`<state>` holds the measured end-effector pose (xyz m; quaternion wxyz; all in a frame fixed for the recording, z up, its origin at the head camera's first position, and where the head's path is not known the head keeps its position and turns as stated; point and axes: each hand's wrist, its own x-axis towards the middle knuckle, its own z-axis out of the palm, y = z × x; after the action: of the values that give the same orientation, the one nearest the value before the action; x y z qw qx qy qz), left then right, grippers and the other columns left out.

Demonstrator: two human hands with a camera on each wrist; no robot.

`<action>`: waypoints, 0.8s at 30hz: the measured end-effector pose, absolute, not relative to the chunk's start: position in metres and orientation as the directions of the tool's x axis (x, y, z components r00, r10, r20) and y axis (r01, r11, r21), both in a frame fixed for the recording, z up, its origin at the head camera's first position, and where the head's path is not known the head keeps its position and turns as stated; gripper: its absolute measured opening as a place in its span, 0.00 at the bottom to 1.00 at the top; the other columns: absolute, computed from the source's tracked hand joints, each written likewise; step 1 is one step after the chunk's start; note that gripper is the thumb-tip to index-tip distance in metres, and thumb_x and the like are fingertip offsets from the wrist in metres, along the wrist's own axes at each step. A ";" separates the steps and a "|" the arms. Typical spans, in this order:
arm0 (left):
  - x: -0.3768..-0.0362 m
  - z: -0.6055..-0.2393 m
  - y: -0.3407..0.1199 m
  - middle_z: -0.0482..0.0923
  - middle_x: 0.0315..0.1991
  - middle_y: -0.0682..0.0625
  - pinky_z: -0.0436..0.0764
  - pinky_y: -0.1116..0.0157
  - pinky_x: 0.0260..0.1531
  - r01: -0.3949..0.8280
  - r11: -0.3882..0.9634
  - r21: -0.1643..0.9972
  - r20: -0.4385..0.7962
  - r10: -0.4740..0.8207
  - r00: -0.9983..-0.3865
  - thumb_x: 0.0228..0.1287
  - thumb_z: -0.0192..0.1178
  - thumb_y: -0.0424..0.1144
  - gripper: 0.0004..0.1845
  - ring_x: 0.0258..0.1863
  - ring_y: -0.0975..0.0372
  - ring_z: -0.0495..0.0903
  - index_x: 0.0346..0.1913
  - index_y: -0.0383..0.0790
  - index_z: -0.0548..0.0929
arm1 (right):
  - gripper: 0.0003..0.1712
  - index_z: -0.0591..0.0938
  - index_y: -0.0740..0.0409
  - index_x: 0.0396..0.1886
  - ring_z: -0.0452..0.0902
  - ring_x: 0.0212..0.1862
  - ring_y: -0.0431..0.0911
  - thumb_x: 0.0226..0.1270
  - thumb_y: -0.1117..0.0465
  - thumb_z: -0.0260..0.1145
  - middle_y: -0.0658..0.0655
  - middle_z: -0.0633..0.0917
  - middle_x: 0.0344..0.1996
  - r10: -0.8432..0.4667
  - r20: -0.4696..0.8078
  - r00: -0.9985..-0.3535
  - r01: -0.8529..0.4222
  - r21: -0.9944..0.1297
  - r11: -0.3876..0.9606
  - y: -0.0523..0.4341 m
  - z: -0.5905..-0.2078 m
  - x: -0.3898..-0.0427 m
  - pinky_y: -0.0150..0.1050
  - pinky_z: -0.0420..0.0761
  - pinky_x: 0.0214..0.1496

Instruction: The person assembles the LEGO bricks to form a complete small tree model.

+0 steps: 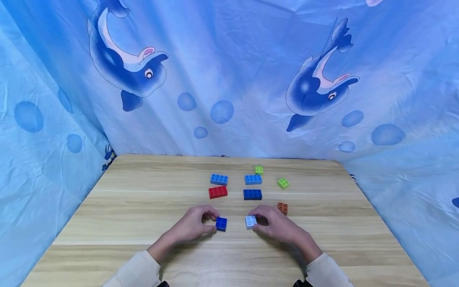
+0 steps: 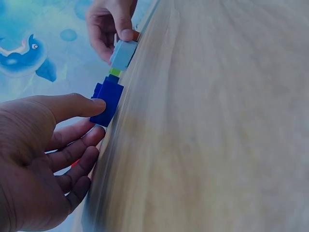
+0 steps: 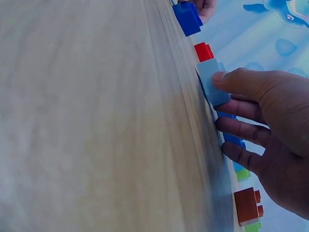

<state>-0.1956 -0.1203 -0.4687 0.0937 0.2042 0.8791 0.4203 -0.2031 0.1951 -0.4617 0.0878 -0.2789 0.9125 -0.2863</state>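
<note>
Dark blue brick [image 1: 221, 223], pale blue brick [image 1: 250, 221], dolphin-patterned blue cloth [image 1: 229, 75].

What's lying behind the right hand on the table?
Just behind the right hand sits an orange brick, farther back a green one. Part of the orange brick may be covered by the hand.

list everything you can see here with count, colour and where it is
small dark blue brick: 1, dark blue, front of the table, pinched by the left hand
small light blue brick: 1, pale blue, front of the table, pinched by the right hand
long blue bricks: 2, mid blue, back row
long dark blue brick: 1, dark blue, centre, behind the held bricks
red brick: 1, red, left of the long dark blue brick
green bricks: 2, lime green, back right
orange brick: 1, orange-brown, just behind the right hand
table: 1, light wood, under everything
cloth backdrop: 1, blue with dolphins and bubbles, behind and at the sides
left hand: 1, cream sleeve
right hand: 1, cream sleeve
</note>
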 end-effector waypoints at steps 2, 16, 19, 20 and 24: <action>-0.196 -0.468 -0.117 0.85 0.43 0.56 0.81 0.65 0.49 0.279 0.567 0.775 0.000 0.441 -0.897 0.54 0.75 0.36 0.18 0.46 0.62 0.80 0.50 0.43 0.87 | 0.19 0.85 0.46 0.58 0.81 0.56 0.42 0.68 0.54 0.73 0.44 0.86 0.53 -0.556 0.008 -0.831 -0.454 -0.588 0.670 0.195 -0.462 -0.203 0.48 0.82 0.62; -0.203 -0.471 -0.095 0.84 0.40 0.56 0.79 0.66 0.44 0.288 0.599 0.747 0.004 0.429 -0.903 0.54 0.77 0.38 0.17 0.41 0.63 0.78 0.47 0.45 0.87 | 0.21 0.84 0.43 0.60 0.82 0.53 0.41 0.70 0.47 0.71 0.44 0.85 0.54 -0.550 0.109 -0.828 -0.495 -0.601 0.627 0.173 -0.453 -0.202 0.43 0.83 0.56; -0.202 -0.471 -0.091 0.85 0.39 0.55 0.79 0.68 0.42 0.301 0.598 0.743 0.025 0.425 -0.905 0.53 0.78 0.38 0.17 0.40 0.62 0.79 0.46 0.43 0.87 | 0.21 0.84 0.42 0.60 0.82 0.52 0.40 0.69 0.48 0.72 0.44 0.86 0.55 -0.557 0.123 -0.821 -0.511 -0.595 0.621 0.167 -0.453 -0.202 0.42 0.82 0.56; -0.202 -0.471 -0.090 0.85 0.39 0.54 0.79 0.68 0.41 0.306 0.596 0.743 0.033 0.424 -0.905 0.52 0.78 0.38 0.17 0.39 0.62 0.79 0.46 0.42 0.87 | 0.21 0.84 0.42 0.60 0.82 0.52 0.40 0.69 0.48 0.72 0.43 0.86 0.55 -0.559 0.126 -0.820 -0.514 -0.590 0.622 0.165 -0.453 -0.202 0.42 0.82 0.56; -0.202 -0.471 -0.087 0.85 0.39 0.53 0.78 0.69 0.40 0.326 0.593 0.736 0.060 0.423 -0.904 0.52 0.79 0.37 0.17 0.39 0.63 0.79 0.45 0.41 0.88 | 0.21 0.84 0.42 0.59 0.81 0.52 0.40 0.69 0.48 0.72 0.43 0.86 0.54 -0.571 0.110 -0.813 -0.515 -0.593 0.619 0.158 -0.455 -0.203 0.43 0.82 0.57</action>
<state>-0.2017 -0.0868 -0.4710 0.0606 0.2102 0.8904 0.3992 -0.2035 0.1579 -0.4545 0.0446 -0.3021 0.8985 -0.3152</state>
